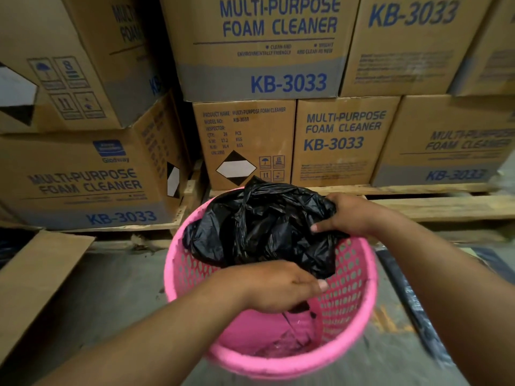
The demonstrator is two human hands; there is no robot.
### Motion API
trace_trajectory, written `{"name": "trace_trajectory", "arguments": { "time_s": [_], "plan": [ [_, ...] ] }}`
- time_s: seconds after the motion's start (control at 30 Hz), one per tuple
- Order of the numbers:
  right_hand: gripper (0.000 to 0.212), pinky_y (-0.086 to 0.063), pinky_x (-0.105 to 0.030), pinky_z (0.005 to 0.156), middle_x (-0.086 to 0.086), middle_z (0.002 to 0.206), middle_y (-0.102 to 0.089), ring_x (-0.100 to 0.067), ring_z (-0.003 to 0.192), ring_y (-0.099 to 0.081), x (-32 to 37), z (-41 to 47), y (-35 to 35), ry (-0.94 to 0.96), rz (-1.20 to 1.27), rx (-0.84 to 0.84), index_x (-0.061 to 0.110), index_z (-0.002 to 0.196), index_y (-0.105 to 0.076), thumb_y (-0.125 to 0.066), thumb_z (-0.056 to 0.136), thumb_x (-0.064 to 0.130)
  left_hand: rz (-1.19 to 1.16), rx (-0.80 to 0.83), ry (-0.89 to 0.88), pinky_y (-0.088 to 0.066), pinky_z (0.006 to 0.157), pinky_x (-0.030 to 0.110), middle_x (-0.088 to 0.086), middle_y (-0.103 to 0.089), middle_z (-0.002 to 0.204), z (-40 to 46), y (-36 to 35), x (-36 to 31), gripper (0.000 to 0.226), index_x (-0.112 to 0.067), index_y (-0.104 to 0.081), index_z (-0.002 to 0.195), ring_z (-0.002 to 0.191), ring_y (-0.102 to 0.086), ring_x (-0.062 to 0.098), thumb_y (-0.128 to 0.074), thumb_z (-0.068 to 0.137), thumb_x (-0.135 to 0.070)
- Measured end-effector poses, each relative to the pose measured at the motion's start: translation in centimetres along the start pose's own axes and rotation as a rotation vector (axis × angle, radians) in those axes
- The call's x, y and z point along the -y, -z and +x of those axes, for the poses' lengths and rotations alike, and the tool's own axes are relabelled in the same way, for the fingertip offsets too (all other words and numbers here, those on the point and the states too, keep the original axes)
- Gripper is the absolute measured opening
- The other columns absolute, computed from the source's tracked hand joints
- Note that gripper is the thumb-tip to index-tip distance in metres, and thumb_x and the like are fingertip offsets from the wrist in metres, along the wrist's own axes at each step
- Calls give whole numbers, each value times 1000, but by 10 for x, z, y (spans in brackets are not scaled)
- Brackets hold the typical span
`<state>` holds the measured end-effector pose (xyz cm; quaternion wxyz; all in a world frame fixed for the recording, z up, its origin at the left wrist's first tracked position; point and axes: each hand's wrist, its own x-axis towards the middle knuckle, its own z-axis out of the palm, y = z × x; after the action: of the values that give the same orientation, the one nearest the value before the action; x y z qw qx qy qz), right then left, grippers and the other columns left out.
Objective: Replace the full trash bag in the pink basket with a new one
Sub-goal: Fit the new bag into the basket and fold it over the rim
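Note:
A pink perforated basket (351, 280) stands on the floor right below me, tilted toward the camera. A crumpled black trash bag (264, 227) bulges over its far rim and hangs down into it. My left hand (276, 285) reaches inside the basket and pinches the bag's near edge between thumb and fingers. At the far right rim, my right hand (345, 215) grips the bag's other edge. The bottom of the basket shows pink, with something clear and shiny lying in it.
Stacked cardboard boxes (278, 45) of foam cleaner sit on wooden pallets (418, 207) just behind the basket. A flat cardboard sheet (33, 288) leans at the left. Grey concrete floor (117, 296) lies on both sides, with a dark strip (412, 310) at right.

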<state>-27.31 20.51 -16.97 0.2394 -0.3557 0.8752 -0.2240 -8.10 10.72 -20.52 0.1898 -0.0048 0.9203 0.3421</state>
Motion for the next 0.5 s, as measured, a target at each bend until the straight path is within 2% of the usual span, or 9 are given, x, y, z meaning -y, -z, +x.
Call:
{"name": "trace_trajectory", "arguments": {
  "time_s": [0.03,0.1,0.17,0.23,0.3,0.33,0.37,0.43,0.5],
  "plan": [
    [42,-43,-22,78,8,88,-67,-12,82,-62,-1,0,0,2,7,-7,23,100,-61,-87,68,35,-8,-29,-9,-51,93,42,8,-72,109,4,-3,-1,61,-14,-68,106,102,-66,24,-36,91,-63],
    [40,-42,-21,75,11,82,-64,-9,77,-60,-2,1,-1,18,8,-24,24,98,-60,-86,69,34,46,-230,-77,-51,85,41,10,-69,95,7,0,-2,47,-11,-69,97,91,-63,26,-42,93,-50],
    [40,-42,-20,66,14,78,-62,-7,74,-59,-3,1,-2,27,-2,-39,24,99,-61,-85,70,35,104,-412,-111,-46,96,39,4,-60,110,9,8,-4,35,-19,-69,109,105,-57,19,-48,96,-43],
    [36,-39,-16,57,16,75,-60,0,69,-56,-4,0,-1,39,-20,-53,24,96,-61,-84,71,35,110,-308,-80,-31,113,30,5,-48,137,9,12,-9,38,-19,-59,133,130,-44,21,-47,102,-38],
    [33,-37,-14,55,13,76,-63,1,66,-55,-5,2,-2,39,-40,-67,23,94,-62,-84,72,35,133,-80,-61,-14,110,11,12,-36,156,12,5,-16,44,-8,-46,145,144,-30,21,-41,106,-26],
    [34,-40,-16,56,8,80,-67,-3,68,-58,-5,2,-2,35,-49,-78,20,95,-64,-84,72,35,149,-7,-40,-8,105,5,9,-28,161,16,-2,-20,46,-8,-38,150,147,-23,18,-39,107,-24],
    [36,-44,-19,60,3,87,-70,-9,72,-62,-6,3,-3,35,-55,-93,17,97,-67,-84,71,35,158,35,-14,-5,105,5,4,-20,165,19,-8,-22,49,-10,-31,153,149,-17,15,-39,107,-24],
    [48,-49,-26,80,-5,105,-66,-22,93,-64,-8,5,-3,79,-95,-150,16,112,-68,-84,71,35,168,47,17,-11,111,13,0,-20,165,29,-13,-21,52,-15,-30,154,149,-21,16,-43,105,-25],
    [66,-40,-25,95,-9,121,-55,-25,114,-56,-8,4,-3,151,-122,-211,18,133,-57,-83,74,31,217,-58,6,-33,109,23,3,-50,149,34,-10,-15,44,-20,-51,143,134,-47,22,-50,100,-31]
  ]
}}
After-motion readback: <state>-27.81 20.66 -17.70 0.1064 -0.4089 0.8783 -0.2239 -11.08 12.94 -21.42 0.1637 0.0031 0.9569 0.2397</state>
